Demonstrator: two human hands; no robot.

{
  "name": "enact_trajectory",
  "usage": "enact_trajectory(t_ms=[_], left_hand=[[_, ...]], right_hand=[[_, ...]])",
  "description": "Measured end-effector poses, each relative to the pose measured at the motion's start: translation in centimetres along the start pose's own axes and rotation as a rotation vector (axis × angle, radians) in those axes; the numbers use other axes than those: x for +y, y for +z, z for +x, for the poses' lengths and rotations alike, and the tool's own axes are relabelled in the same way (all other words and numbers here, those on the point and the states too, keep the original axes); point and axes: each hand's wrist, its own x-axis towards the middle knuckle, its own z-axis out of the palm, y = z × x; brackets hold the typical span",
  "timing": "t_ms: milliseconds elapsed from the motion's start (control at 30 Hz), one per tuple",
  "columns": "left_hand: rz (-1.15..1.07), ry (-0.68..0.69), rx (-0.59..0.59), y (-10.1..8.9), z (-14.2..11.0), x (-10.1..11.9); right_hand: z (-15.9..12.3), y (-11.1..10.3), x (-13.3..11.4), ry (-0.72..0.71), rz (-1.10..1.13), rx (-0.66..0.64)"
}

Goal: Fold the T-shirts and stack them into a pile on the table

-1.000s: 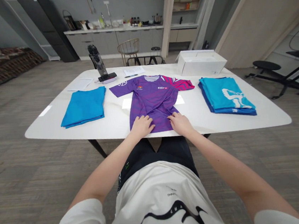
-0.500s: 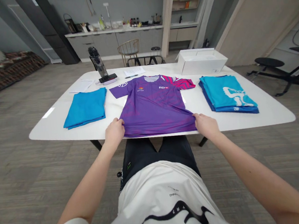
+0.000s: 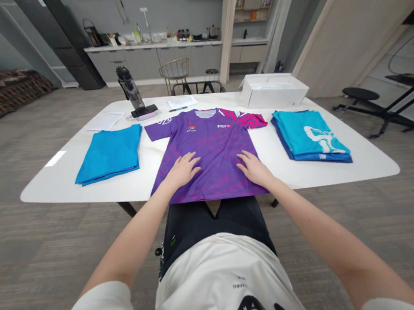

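A purple short-sleeved jersey (image 3: 208,137) with pink-striped patterning on one sleeve lies flat and face up on the white table, its hem at the near edge. My left hand (image 3: 181,171) rests palm down on its lower front, fingers spread. My right hand (image 3: 255,168) lies the same way on the jersey's other side, holding no fabric. To the left, a folded bright blue shirt (image 3: 108,154) lies apart from the jersey. A folded teal stack with a white print (image 3: 310,136) sits to the right.
The white table (image 3: 54,183) has rounded corners. At its far side stand a black-lidded water bottle (image 3: 131,91) on a phone (image 3: 144,111), papers (image 3: 181,102), a pen (image 3: 178,108) and an open white box (image 3: 274,90). A black stool (image 3: 356,94) stands right.
My hands have let go of the jersey's hem corners and now lie flat higher on its front, closer together. The jersey looks smoother, and the view has shifted slightly.
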Motion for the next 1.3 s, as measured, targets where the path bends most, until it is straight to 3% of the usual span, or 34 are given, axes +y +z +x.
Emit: enact_trajectory(t_ms=[167, 333, 433, 567, 700, 933, 1033, 1200, 1300], left_hand=[[-0.008, -0.074, -0.091, 2.5, 0.4, -0.2], [-0.035, -0.171, -0.057, 3.4, -1.0, 2.3], [-0.039, -0.179, -0.056, 3.1, -0.2, 2.1], [-0.017, -0.172, -0.051, 2.7, 3.0, -0.5], [0.022, -0.17, -0.091, 3.2, 5.2, -2.4], [0.041, -0.199, -0.066, 3.8, 3.1, -1.7], [0.03, -0.229, -0.067, 3.7, 3.6, -1.5], [0.014, -0.196, -0.036, 3.6, 9.3, -2.2], [0.007, -0.172, -0.047, 3.8, 12.9, -3.4]], right_hand=[[-1.3, 1.9, 2.8, 0.144, -0.116, -0.131], [-3.8, 1.0, 6.0, 0.254, -0.211, -0.187], [-3.5, 0.4, 6.3, 0.29, -0.291, -0.143], [-0.4, 0.5, 4.5, 0.196, -0.245, -0.085], [3.0, 1.6, 2.6, 0.017, -0.075, -0.201], [2.8, 2.3, 3.7, 0.252, -0.191, -0.22], [3.6, 2.2, 3.7, 0.3, -0.23, -0.207], [9.6, 2.8, 1.3, 0.118, -0.14, -0.199], [13.7, 3.7, 0.4, 0.093, -0.081, -0.225]])
